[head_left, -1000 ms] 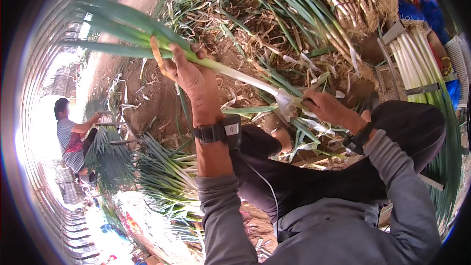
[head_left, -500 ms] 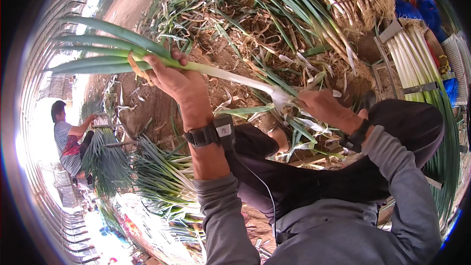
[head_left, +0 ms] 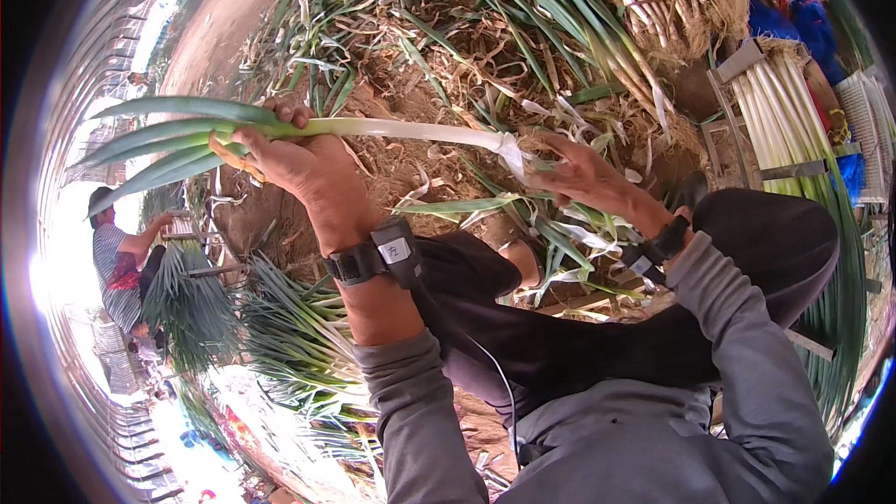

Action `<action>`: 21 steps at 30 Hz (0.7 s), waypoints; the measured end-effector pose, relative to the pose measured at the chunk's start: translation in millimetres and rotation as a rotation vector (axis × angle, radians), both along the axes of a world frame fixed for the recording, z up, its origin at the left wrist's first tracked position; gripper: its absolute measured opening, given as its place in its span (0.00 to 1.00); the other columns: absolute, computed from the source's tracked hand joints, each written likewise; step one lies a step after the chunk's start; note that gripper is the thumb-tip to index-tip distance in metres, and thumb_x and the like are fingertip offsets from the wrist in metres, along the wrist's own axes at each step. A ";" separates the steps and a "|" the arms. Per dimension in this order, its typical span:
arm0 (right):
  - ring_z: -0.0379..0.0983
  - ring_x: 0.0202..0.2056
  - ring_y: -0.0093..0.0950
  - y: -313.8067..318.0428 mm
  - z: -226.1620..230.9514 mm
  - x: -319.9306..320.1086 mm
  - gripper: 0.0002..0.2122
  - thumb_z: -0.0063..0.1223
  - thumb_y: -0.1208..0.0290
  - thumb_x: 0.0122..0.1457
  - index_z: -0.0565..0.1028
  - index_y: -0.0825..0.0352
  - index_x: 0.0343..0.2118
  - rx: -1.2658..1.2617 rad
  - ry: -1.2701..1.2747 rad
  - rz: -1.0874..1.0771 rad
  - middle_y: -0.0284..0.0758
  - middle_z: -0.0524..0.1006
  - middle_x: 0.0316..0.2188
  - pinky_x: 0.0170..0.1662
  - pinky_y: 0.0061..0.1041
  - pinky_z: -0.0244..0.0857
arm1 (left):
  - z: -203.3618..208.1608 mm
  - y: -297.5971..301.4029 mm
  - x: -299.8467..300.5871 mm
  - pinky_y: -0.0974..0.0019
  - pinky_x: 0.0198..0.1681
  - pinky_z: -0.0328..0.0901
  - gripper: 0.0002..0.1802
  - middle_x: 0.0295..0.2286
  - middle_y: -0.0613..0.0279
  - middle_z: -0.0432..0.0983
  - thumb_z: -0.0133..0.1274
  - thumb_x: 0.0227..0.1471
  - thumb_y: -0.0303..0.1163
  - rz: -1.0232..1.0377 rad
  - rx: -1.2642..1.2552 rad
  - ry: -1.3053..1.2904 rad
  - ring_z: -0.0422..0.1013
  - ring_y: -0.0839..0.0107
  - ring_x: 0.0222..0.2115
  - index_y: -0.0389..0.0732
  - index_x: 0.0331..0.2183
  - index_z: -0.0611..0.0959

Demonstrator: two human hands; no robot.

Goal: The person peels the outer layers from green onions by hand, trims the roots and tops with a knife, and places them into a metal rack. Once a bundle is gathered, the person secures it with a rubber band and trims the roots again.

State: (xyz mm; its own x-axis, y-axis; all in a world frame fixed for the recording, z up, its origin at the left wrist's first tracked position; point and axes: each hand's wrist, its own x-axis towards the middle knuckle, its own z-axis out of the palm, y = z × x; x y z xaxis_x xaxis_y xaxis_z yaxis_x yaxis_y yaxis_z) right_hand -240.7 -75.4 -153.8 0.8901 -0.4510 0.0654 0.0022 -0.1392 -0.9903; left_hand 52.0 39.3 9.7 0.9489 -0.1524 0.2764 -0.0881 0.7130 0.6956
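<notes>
A long green onion (head_left: 411, 130) stretches across in front of me, green leaves to the left and white stalk to the right. My left hand (head_left: 297, 154) is closed around it where the leaves meet the stalk. A yellowed leaf (head_left: 238, 161) hangs by that hand. At the root end, pale loose skin (head_left: 512, 157) is bunched up. My right hand (head_left: 593, 177) has its fingers about this root end; the exact grip of the fingertips is partly hidden.
Stripped leaves and dry skins (head_left: 448, 65) litter the ground. Unpeeled green onions (head_left: 644, 0) lie at the far right. A metal rack (head_left: 793, 170) at the right holds cleaned white stalks (head_left: 784, 103). More green onions (head_left: 299, 317) lie at left, near another person (head_left: 121, 261) working.
Both hands have shifted a little to the left with the green onion, which now lies more level. My right hand's fingers have spread somewhat around the root end.
</notes>
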 end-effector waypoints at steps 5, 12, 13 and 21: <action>0.79 0.26 0.20 19.2 51.6 30.6 0.23 0.62 0.64 0.61 0.70 0.72 0.54 0.813 -0.203 0.111 0.35 0.80 0.30 0.28 0.18 0.73 | -21.9 21.7 38.9 0.72 0.24 0.60 0.26 0.24 0.66 0.66 0.30 0.70 0.51 -0.351 -0.193 0.143 0.61 0.74 0.21 0.39 0.34 0.69; 0.79 0.27 0.21 25.8 112.3 12.8 0.12 0.60 0.67 0.62 0.76 0.72 0.40 0.446 -0.183 0.054 0.36 0.81 0.28 0.28 0.21 0.73 | -40.3 2.4 -0.1 0.77 0.30 0.65 0.05 0.28 0.62 0.61 0.39 0.66 0.25 -0.304 -0.115 0.376 0.60 0.77 0.27 0.34 0.35 0.66; 0.78 0.25 0.20 32.4 125.8 10.9 0.13 0.59 0.66 0.63 0.76 0.72 0.41 0.382 -0.108 0.039 0.36 0.82 0.28 0.27 0.21 0.72 | -43.3 7.5 9.5 0.77 0.30 0.65 0.05 0.28 0.62 0.61 0.39 0.66 0.25 -0.289 -0.117 0.358 0.60 0.77 0.27 0.34 0.35 0.66; 0.72 0.15 0.24 53.0 122.6 -39.0 0.10 0.58 0.68 0.63 0.76 0.70 0.42 -0.121 0.094 -0.008 0.40 0.80 0.26 0.19 0.25 0.64 | -32.6 -20.5 -16.4 0.75 0.21 0.60 0.16 0.23 0.66 0.62 0.34 0.71 0.40 -0.277 0.067 0.407 0.58 0.78 0.19 0.40 0.35 0.68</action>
State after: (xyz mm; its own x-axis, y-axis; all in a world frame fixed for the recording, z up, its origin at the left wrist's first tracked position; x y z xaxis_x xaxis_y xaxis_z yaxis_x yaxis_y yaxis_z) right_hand -279.7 -22.4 -31.2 0.8915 -0.4516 0.0363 -0.0913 -0.2576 -0.9619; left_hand 35.5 18.8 -22.9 0.8993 -0.4184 -0.1274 0.3865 0.6237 0.6794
